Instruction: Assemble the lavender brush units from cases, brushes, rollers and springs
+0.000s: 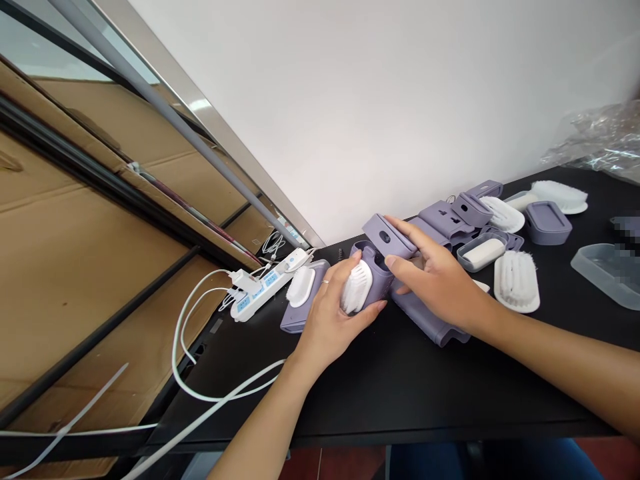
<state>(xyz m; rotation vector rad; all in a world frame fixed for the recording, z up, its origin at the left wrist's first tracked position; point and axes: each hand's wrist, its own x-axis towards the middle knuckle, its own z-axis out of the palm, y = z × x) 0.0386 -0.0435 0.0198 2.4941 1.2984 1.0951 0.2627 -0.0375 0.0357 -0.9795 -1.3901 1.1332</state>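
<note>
My left hand (327,320), with a ring on one finger, is closed around a hollow purple housing (383,285) and a white-bristled brush head (357,288) at its near side. My right hand (435,277) grips a purple box-shaped cap (385,235) with a dark round hole, tilted just above the housing's open top. Whether cap and housing touch I cannot tell. A small black spring (340,255) stands behind my left hand. Left of that hand, a white oval piece (301,285) lies on another purple part (320,280). A longer purple part (425,317) lies beneath my right hand.
On the black table (390,393) is a white power strip (267,287) with plugs and a looping cable (179,333). To the right are several purple parts, a brush head (517,283), a translucent tray (607,273) and crumpled plastic (600,140). A white wall (375,113) rises behind.
</note>
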